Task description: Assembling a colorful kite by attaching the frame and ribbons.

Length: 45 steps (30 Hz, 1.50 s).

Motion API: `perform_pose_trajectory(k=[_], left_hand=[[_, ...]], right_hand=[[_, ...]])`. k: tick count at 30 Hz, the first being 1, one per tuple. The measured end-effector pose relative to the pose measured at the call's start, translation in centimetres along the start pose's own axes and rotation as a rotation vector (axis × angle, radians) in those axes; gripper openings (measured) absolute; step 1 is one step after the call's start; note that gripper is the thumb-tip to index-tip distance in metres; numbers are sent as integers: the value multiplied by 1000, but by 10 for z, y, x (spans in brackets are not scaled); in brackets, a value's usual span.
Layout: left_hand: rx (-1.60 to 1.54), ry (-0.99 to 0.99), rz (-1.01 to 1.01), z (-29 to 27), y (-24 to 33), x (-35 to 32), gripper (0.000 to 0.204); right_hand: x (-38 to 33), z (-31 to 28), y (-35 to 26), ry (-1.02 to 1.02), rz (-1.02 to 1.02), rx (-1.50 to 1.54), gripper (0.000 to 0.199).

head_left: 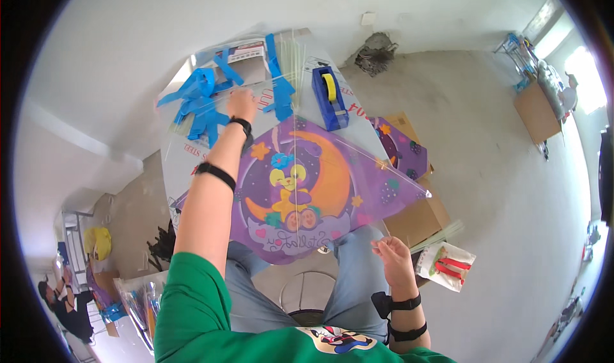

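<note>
A purple kite (371, 171) with a cartoon character on an orange moon lies across the table's near end and over my knees. Thin rods run along its middle and upper right edge. My left hand (242, 102) reaches over the far part of the table, beside blue strips (203, 110); its fingers are closed, and what they hold is too small to make out. My right hand (392, 254) hovers right of the kite's lower edge, above my right knee. Thumb and fingertips are pinched together there, on something I cannot make out.
A blue tape dispenser (330, 98) with yellow tape stands on the table (182, 162). Pale thin rods (292, 62) lie behind the kite. At right are a second purple kite (409, 155), a cardboard box (419, 221) and a white packet (446, 266). Another person (70, 308) sits far left.
</note>
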<state>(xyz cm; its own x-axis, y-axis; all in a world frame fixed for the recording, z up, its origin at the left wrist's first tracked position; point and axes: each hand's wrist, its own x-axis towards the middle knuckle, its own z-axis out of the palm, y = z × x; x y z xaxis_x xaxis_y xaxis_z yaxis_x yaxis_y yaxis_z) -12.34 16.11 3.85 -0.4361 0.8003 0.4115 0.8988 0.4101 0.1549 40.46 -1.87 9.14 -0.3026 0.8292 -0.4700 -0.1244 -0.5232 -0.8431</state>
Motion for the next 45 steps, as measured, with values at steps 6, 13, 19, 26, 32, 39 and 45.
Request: perform_pose_trajectory(k=[6,13,19,26,32,39,45], left_hand=[[-1203,-605,-307,46,150,-82,36],[-1715,-653,-931,56,225,-77,30],[-1775,-631,-1091,60,240,-72,17],[-1525,-634,-936,94,215,-69,14],[-1702,-459,-1027,58,228,-96,8],[-2319,-246,-690,-103,78,-166,10],[-2250,118,-691,-206,-44,-255,17]], right_hand=[[2,-4,1,10,-40,-8,11],[3,-14,7,33,-52,-59,13],[-2,-34,26,48,-35,-74,11],[6,-36,37,67,-69,-253,13],[-17,-40,25,211,-149,-391,7],[-19,-38,-15,37,-198,-495,2],[21,52,-54,-379,-352,-781,6]])
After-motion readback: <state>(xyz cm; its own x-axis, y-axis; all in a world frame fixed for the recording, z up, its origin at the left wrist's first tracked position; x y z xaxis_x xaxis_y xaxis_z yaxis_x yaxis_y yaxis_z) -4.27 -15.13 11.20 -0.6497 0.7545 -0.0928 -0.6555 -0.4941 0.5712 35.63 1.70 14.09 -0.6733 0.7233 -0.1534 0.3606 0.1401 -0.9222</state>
